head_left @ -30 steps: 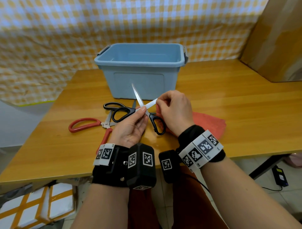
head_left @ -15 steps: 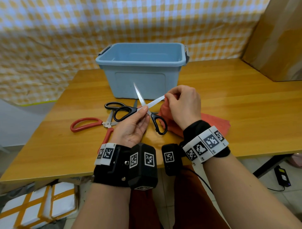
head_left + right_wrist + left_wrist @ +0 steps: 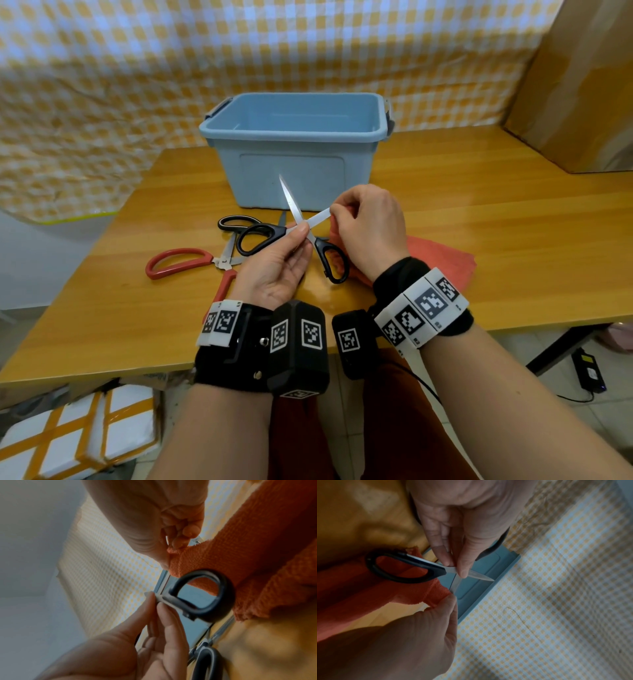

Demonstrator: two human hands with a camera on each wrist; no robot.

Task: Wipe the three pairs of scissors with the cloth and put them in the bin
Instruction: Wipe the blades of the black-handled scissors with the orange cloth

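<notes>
Left hand [image 3: 274, 270] pinches the open black scissors [image 3: 294, 236] right at the pivot, held up over the table [image 3: 479, 240] in front of the empty bin [image 3: 294, 164]. Right hand [image 3: 368, 229] pinches the cloth [image 3: 442, 257] round one blade. Steel's stiff, slick and sharp, so I'd keep gripping near the pivot or the handles.

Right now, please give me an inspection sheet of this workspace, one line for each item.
Surface: wooden table, bare at right.
Job's things: black scissors held open; second black pair and red scissors lie on table; orange cloth; blue bin, nothing seen inside.
Clutter: nothing seen.
Hands: left hand pinches scissors near pivot; right hand pinches cloth on one blade.
Cables: black cable and adapter on floor.
Surroundings: checked curtain, cardboard.
</notes>
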